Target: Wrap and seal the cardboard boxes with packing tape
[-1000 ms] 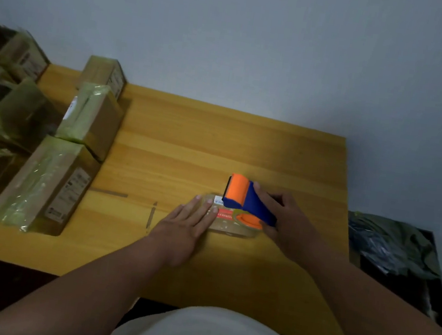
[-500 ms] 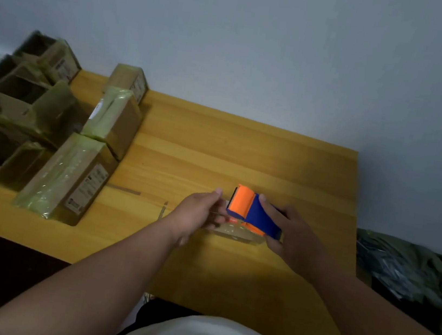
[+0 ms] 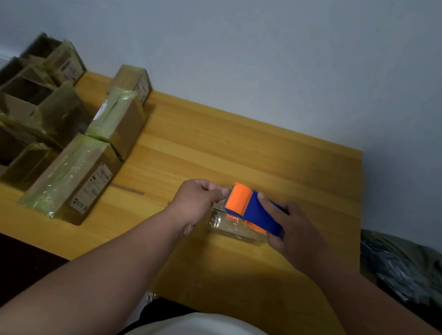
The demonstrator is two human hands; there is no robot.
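Note:
An orange and blue tape dispenser (image 3: 248, 206) sits over a roll of clear packing tape (image 3: 234, 227) on the wooden table (image 3: 244, 156). My right hand (image 3: 290, 229) grips the dispenser's blue body from the right. My left hand (image 3: 198, 202) is curled at the dispenser's orange cutter end and pinches what looks like the tape's free end; the tape itself is hard to make out. Several cardboard boxes wrapped in yellowish tape, such as the nearest one (image 3: 76, 178), lie at the table's left side.
More taped boxes (image 3: 118, 121) and open cardboard boxes (image 3: 19, 99) crowd the far left. A grey wall stands behind the table. A dark green bag (image 3: 410, 267) lies off the table's right edge. Bare wood stretches between the boxes and my hands.
My left hand lay flat on the tape roll; it has since curled and moved up to the dispenser's cutter end. The view has shifted left, showing more boxes.

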